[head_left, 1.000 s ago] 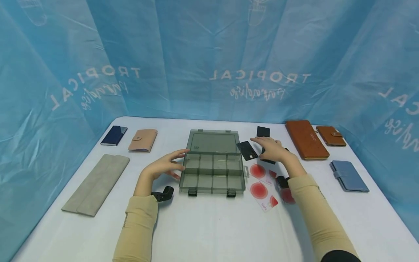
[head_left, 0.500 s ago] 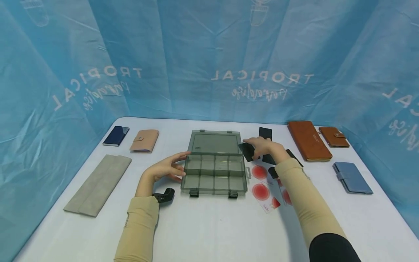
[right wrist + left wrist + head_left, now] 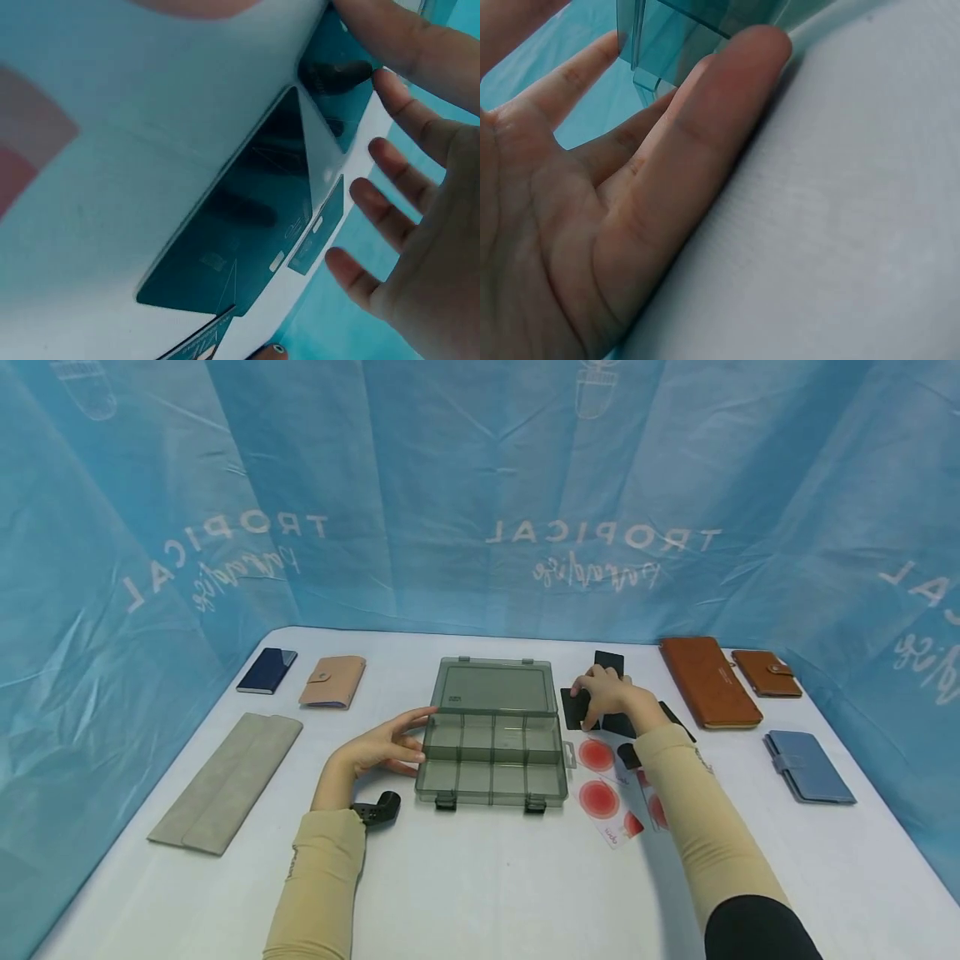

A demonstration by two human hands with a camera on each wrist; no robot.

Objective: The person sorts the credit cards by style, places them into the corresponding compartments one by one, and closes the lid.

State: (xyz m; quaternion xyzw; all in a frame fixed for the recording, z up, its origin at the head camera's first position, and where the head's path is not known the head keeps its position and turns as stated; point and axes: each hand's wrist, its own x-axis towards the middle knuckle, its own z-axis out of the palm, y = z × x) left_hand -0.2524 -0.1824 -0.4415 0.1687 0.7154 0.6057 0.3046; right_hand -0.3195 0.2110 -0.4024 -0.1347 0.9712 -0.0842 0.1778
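A smoky-green plastic organizer box (image 3: 491, 777) lies with its lid (image 3: 495, 687) folded back; its compartments look bare. My left hand (image 3: 381, 745) rests its extended fingers along the box's left side, and the left wrist view shows the fingertips at the box wall (image 3: 675, 45). To the right of the box, my right hand (image 3: 609, 693) holds a black card (image 3: 572, 706) flat on the table by its edges, between thumb and index finger. Its other fingers spread free in the right wrist view. More black cards (image 3: 240, 210) lie beside and partly under this hand.
Red-and-white cards (image 3: 600, 799) lie right of the box. Farther right are a long brown wallet (image 3: 708, 685), a small brown wallet (image 3: 765, 674) and a blue wallet (image 3: 808, 766). At left are a navy notebook (image 3: 266, 671), a beige wallet (image 3: 332, 682) and a grey sleeve (image 3: 225, 781).
My right hand has moved left onto the black card nearest the box. That card has turned from slanted to straight and shifted slightly right. My left hand stays at the box.
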